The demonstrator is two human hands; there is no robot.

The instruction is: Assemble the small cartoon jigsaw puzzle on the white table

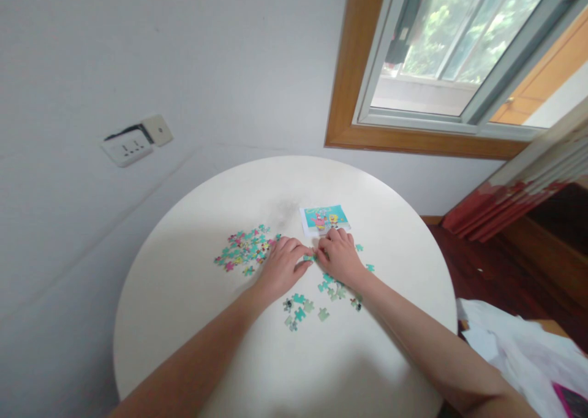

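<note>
My left hand [285, 266] and my right hand [340, 257] meet over the middle of the table. Small teal jigsaw puzzle pieces [309, 258] show between the fingertips, and both hands pinch them from either side. How these pieces fit together is partly hidden by the fingers. Left of my left hand lies a heap of mixed puzzle pieces [243, 250] in teal, pink and yellow. Loose teal and pale pieces [299, 314] are scattered below the hands, some partly under my right wrist. Just beyond my right hand lies a picture card [327, 217] with cartoon figures.
The round white table [184, 320] stands against a white wall with a socket [128, 147]. A wood-framed window [422, 137] is at upper right, beside a red and cream curtain [487, 216]. White plastic bags [509, 344] lie at the table's right side.
</note>
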